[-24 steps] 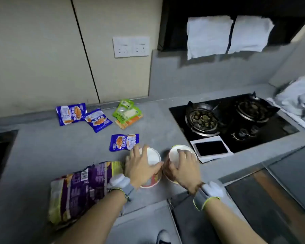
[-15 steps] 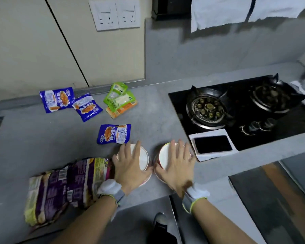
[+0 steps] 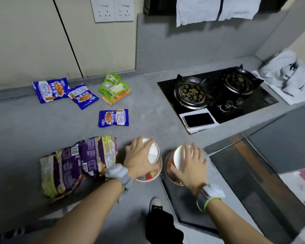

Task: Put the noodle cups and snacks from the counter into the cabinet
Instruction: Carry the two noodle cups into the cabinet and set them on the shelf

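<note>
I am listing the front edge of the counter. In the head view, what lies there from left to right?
Purple noodle pack → left hand on a noodle cup → right hand on the second cup → phone, further back.

Both forearms are seen bare, no sleeves reaching them; the left hand (image 3: 139,160) is left ungloved, and a pale grey, rounded device (image 3: 117,172) is strapped at its wrist on a grey band edged with a thin yellow-green line; the right hand (image 3: 192,169) is likewise uncovered, a matching whitish device (image 3: 214,191) being worn on a dark grey band trimmed in bright yellow-green; lower down, dark trousers (image 3: 163,228) and a pale shoe (image 3: 155,202) are glimpsed.
</note>
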### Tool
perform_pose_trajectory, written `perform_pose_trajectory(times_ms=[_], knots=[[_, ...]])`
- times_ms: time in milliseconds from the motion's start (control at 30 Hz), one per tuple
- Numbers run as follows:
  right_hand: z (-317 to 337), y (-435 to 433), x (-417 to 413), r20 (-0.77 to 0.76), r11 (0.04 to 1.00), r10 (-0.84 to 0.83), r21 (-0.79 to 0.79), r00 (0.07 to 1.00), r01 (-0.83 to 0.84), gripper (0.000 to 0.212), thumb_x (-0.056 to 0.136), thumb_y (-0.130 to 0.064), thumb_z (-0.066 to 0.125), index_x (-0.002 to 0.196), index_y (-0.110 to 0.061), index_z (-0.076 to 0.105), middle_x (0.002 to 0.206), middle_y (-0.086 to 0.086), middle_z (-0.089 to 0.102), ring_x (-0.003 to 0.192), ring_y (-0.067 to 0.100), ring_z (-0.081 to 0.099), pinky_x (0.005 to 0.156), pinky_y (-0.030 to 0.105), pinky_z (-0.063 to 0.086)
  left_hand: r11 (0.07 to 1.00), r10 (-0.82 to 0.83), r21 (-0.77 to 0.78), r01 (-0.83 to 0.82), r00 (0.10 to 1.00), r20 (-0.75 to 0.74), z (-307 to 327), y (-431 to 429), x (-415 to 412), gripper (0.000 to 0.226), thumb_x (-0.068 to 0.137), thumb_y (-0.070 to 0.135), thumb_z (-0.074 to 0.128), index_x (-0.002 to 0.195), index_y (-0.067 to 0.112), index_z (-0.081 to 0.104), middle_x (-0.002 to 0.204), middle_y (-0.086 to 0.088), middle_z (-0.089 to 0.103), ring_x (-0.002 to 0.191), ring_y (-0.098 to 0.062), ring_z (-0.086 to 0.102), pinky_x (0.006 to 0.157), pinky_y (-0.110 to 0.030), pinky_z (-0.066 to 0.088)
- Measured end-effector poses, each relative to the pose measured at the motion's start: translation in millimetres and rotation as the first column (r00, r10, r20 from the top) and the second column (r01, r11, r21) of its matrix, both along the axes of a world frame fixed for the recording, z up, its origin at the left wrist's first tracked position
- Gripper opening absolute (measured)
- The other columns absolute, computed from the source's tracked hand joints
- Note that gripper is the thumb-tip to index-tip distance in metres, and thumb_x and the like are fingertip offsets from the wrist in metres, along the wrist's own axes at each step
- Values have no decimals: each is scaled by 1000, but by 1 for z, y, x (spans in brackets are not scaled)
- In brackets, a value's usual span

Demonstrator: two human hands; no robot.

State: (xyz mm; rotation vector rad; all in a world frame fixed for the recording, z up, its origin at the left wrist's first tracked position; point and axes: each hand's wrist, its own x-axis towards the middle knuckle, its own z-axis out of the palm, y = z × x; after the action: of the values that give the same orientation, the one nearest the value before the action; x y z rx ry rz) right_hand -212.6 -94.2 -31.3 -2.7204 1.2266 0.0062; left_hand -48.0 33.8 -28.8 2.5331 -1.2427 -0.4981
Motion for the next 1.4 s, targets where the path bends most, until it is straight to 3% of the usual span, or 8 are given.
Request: perform_pose_trajectory(times_ms=[267,467,600,767,867,1000,1167,1400], knots=[[-39,118,-105,-155,987,-148,39,977,156,100,67,-76,41,147,-17,32,150,12,39,134,36,36,97,55,42,958,-273,-55,280,955,114,-30,82,-96,91,65,68,57,145,32,33,148,-7,32,137,-30,26,99,-50,32],[-95,160,-111,-273,982,-15,177,962,65,103,69,-77,55,148,-16,30,150,11,38,134,34,36,97,52,42,997,26,73,-17,992,-126,-89,154,-115,91,65,66,59,145,33,30,147,-5,28,137,-29,25,103,-49,32],[-159,175,-104,-317,970,155,230,936,-83,103,62,-77,50,141,-12,38,137,14,50,122,36,48,89,51,48,912,362,243,-330,927,-99,-167,189,-122,91,62,66,63,142,36,34,148,-5,30,137,-30,27,103,-51,34],[-263,185,-85,-295,931,341,238,892,-277,102,59,-74,54,136,-9,48,131,17,56,116,38,56,81,49,53,799,570,254,-545,821,-31,-274,222,-127,89,58,64,63,139,35,38,144,-3,36,131,-30,35,99,-48,39],[-332,183,-65,-258,928,352,221,900,-300,100,58,-71,61,135,-9,50,133,17,56,120,39,55,83,50,52,776,603,269,-570,796,-53,-342,229,-121,93,57,63,66,141,35,36,146,-3,33,133,-29,33,102,-46,40],[-445,188,-49,-181,924,358,208,916,-320,101,60,-73,43,138,-9,48,138,17,52,125,39,51,86,52,51,774,600,285,-565,798,-49,-458,226,-120,94,59,64,64,143,36,32,148,-4,31,136,-29,29,104,-45,38],[-567,177,-24,-164,919,368,218,915,-330,104,69,-77,55,149,-15,29,152,11,34,137,32,34,99,50,42,785,609,218,-580,786,-101,-577,208,-102,95,64,63,65,146,35,29,152,-4,25,139,-28,23,109,-45,31],[-598,169,-15,40,946,307,93,951,-309,105,64,-75,58,147,-15,33,147,14,38,131,35,37,95,52,44,789,614,44,-613,789,-23,-587,201,-103,94,64,66,66,145,36,28,150,-5,25,138,-28,23,104,-48,32]])
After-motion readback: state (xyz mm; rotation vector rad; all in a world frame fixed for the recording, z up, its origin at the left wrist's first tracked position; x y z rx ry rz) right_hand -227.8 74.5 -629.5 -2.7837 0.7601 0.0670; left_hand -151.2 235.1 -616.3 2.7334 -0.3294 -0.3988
